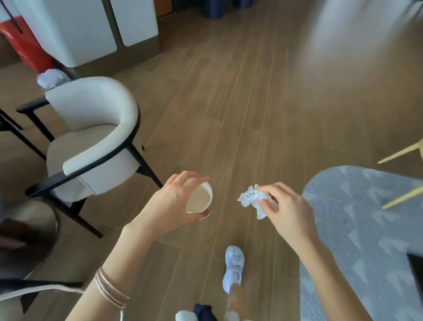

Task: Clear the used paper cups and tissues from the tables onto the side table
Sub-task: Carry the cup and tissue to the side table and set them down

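Two things are carried above the wood-plank floor [234, 111]. The left hand [169, 205] curls its fingers and thumb round a paper cup [200, 197], pale inside and reddish outside, its round mouth tipped up. Just right of it, apart, the right hand [290, 212] pinches a crumpled white tissue [251, 199]. Left of the cup stands a cream padded chair [93, 136] on a black frame. A grey patterned rug [365, 223] lies right of the tissue.

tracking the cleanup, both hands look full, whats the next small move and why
Probably carry both onward to the side table, since neither can be set down here: the left hand grips a paper cup, the right hand pinches a crumpled tissue, and only wood floor lies beneath them.
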### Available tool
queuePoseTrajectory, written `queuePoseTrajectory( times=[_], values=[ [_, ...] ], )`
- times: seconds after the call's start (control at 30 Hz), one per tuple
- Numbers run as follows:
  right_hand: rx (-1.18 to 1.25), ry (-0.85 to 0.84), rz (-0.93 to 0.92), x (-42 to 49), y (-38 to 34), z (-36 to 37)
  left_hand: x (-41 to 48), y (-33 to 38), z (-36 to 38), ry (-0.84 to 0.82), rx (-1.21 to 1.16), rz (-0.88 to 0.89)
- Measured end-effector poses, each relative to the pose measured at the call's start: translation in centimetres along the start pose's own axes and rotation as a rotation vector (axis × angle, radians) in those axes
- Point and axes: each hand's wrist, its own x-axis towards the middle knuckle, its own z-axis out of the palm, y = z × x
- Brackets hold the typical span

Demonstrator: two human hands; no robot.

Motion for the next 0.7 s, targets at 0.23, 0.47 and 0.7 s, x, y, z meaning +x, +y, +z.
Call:
queuePoseTrajectory(
  times=[0.23,0.47,0.7],
  values=[
    [0.004,-0.002,-0.028,14.4,6.1,0.2,14.4,-1.8,0.9,0.009,0.004,-0.044],
    [0.017,0.02,-0.075,28.9,10.5,-1.8,28.7,-2.7,-0.4,0.079,0.017,-0.045],
    [0.007,-0.017,-0.084,38.6,13.9,0.2,38.8,-5.7,0.0,0.076,-0.009,-0.068]
  ],
)
